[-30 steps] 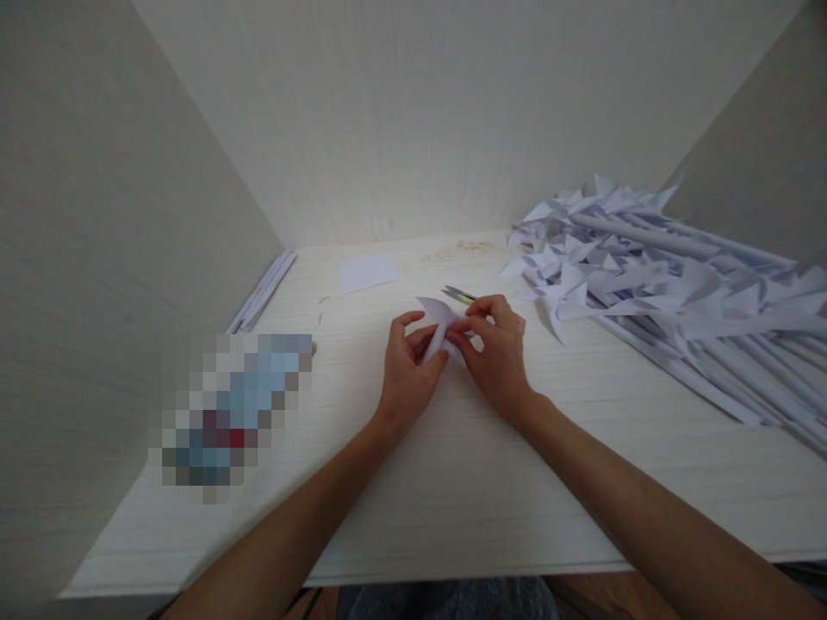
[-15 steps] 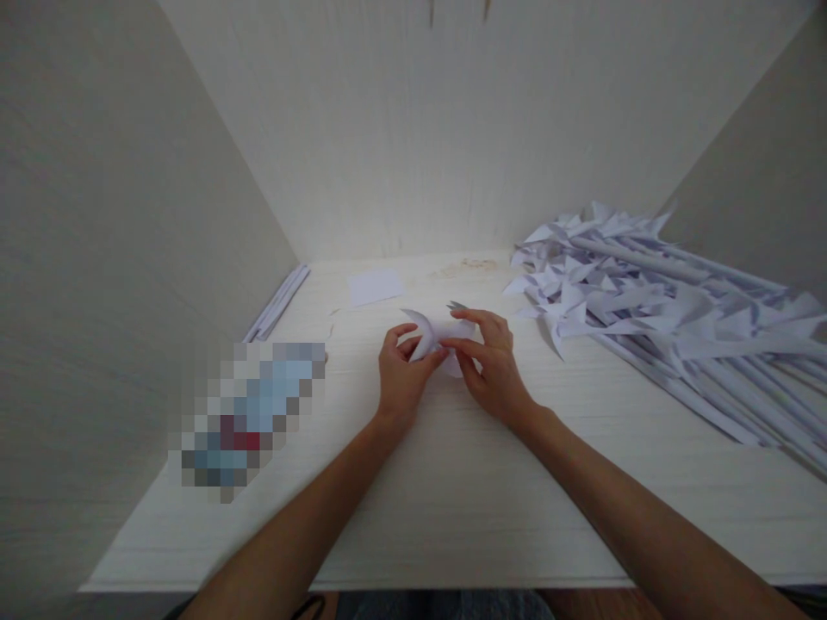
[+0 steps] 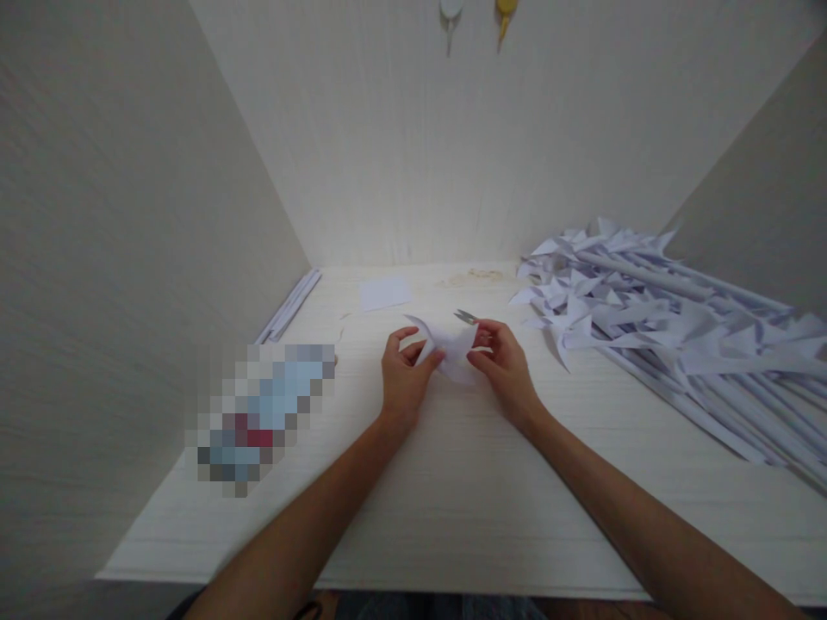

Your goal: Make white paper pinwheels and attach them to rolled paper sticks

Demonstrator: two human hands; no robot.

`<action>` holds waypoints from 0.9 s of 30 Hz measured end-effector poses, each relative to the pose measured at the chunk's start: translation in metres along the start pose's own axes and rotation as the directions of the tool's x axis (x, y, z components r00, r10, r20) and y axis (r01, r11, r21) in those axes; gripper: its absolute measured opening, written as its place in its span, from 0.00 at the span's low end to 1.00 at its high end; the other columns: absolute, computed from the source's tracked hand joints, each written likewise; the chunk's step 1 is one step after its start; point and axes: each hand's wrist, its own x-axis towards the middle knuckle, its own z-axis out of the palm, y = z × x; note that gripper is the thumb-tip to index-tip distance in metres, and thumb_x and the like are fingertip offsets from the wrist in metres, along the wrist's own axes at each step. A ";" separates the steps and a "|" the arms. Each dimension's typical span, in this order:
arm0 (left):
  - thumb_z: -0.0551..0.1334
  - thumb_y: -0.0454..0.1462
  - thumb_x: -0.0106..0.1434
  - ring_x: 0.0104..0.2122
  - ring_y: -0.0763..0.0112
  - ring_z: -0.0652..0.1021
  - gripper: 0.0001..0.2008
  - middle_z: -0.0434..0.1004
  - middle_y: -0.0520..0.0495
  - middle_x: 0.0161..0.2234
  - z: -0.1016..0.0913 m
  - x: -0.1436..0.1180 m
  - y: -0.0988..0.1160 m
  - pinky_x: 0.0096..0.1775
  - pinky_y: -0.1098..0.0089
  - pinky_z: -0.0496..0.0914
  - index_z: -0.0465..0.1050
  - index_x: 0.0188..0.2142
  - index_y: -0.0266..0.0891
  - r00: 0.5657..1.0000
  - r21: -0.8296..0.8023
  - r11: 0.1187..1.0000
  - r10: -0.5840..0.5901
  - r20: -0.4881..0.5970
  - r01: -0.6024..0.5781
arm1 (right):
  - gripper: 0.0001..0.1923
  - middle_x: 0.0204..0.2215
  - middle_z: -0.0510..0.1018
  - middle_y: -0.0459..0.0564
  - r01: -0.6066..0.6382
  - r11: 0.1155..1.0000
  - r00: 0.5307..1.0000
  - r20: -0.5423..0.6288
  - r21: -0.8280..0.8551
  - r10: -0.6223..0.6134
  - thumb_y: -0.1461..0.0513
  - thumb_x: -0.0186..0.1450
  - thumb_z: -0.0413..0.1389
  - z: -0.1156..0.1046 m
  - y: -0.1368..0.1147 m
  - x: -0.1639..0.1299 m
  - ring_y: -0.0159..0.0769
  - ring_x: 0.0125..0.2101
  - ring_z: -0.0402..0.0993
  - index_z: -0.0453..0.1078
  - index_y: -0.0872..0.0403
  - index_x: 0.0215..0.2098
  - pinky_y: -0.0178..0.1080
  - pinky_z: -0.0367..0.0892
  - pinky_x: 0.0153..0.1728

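Pale wood-grain desk (image 3: 452,482) enclosed by three plain walls, one folded paper piece (image 3: 452,351) pinched between left hand (image 3: 404,379) and right hand (image 3: 507,366), one scissors (image 3: 465,317) behind, one paper square (image 3: 386,293), one pile of paper pinwheels (image 3: 672,319) stacked at right.

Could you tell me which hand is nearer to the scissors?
Right. The right hand lies just in front of the scissors; the left hand sits farther left, across the paper.

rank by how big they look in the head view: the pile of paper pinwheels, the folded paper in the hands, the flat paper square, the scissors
1. pile of paper pinwheels, by far the largest
2. folded paper held between both hands
3. flat paper square, close to the folded paper and farther from the camera, so that order is unsure
4. scissors, only the tips show
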 end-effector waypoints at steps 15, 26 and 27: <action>0.69 0.34 0.40 0.29 0.68 0.77 0.24 0.78 0.49 0.27 0.002 -0.002 0.002 0.35 0.67 0.69 0.60 0.36 0.38 0.999 -0.001 1.000 0.008 0.051 -0.008 | 0.14 0.28 0.76 0.46 -0.225 0.960 0.948 0.267 0.169 0.175 0.59 0.46 0.63 0.007 -0.009 0.000 0.34 0.29 0.72 0.70 0.54 0.31 0.40 0.67 0.35; 0.67 0.35 0.43 0.31 0.70 0.77 0.20 0.78 0.48 0.30 0.003 -0.001 0.004 0.35 0.69 0.69 0.66 0.38 0.36 0.998 0.032 0.999 0.009 0.058 -0.011 | 0.12 0.25 0.79 0.46 -0.311 0.900 0.945 0.201 0.307 0.258 0.59 0.44 0.64 0.005 -0.012 0.003 0.36 0.28 0.73 0.74 0.53 0.28 0.42 0.68 0.35; 0.66 0.35 0.44 0.31 0.70 0.77 0.19 0.78 0.48 0.30 0.003 -0.001 0.003 0.35 0.69 0.69 0.67 0.37 0.36 0.998 0.035 0.999 0.021 0.067 -0.023 | 0.12 0.25 0.79 0.46 -0.321 0.893 0.943 0.198 0.316 0.268 0.60 0.44 0.64 0.005 -0.012 0.003 0.36 0.28 0.73 0.74 0.53 0.28 0.42 0.68 0.35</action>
